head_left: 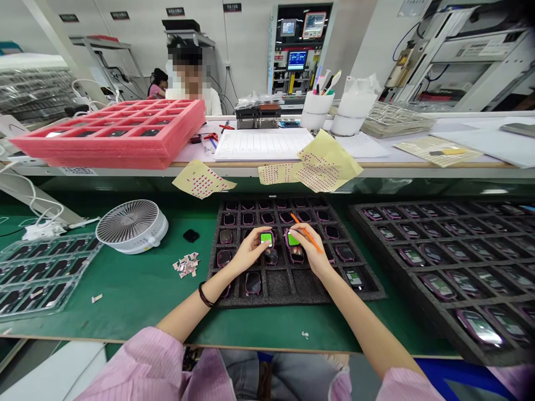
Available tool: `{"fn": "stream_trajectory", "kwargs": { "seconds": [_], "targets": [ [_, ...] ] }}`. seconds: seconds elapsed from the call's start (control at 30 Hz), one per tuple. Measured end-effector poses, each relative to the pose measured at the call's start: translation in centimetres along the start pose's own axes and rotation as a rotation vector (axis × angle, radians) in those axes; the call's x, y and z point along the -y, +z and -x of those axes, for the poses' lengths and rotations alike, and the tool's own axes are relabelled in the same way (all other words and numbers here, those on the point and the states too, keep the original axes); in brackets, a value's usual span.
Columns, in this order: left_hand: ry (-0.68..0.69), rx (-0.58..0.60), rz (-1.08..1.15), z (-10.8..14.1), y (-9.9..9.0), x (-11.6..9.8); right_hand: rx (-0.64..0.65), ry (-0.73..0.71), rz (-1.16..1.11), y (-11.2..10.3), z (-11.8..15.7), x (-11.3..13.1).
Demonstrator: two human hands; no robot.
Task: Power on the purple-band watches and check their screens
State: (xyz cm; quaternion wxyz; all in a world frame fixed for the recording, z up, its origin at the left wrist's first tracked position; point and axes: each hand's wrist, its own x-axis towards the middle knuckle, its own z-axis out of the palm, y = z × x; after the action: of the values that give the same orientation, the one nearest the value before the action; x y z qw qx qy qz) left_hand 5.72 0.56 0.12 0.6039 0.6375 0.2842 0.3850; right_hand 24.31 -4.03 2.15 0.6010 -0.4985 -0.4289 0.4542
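Between the thumb and fingers of my left hand is a small square watch body with a lit green screen. My right hand grips a second watch body, purple-rimmed and also lit green. An orange pen-like stick lies across the right fingers, tucked in the same hand. Both hands hover over a black foam tray whose compartments hold several dark-screened watch bodies. A few front compartments are bare. My fingers partly cover the middle rows.
Another foam tray of watches lies right. On the left are a white fan, a clear plastic tray, a black square part and a pile of small tabs. Yellow sheets hang from the shelf. A person sits beyond.
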Motion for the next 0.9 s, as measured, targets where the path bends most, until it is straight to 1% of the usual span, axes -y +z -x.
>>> {"fn": "stream_trajectory", "kwargs": {
  "seconds": [0.1,0.17,0.47,0.67,0.8,0.9],
  "targets": [
    [-0.005,0.041,0.034,-0.10,-0.12,0.02,0.000,-0.018,0.018,-0.10,0.00,-0.07],
    [-0.002,0.048,0.043,-0.14,-0.14,0.07,0.001,-0.019,0.020,-0.12,0.02,-0.07],
    [0.033,-0.017,-0.028,0.07,0.15,0.02,0.007,0.005,0.019,0.09,-0.04,-0.07],
    [0.025,-0.019,-0.111,0.24,0.09,-0.22,0.000,0.010,0.000,0.12,0.10,0.17],
    [0.028,-0.015,-0.160,0.31,0.08,-0.38,0.003,-0.006,0.033,0.16,0.11,0.19],
    [0.037,0.000,-0.172,0.33,0.11,-0.33,0.006,0.014,0.032,0.18,0.07,0.03]
  ]
}}
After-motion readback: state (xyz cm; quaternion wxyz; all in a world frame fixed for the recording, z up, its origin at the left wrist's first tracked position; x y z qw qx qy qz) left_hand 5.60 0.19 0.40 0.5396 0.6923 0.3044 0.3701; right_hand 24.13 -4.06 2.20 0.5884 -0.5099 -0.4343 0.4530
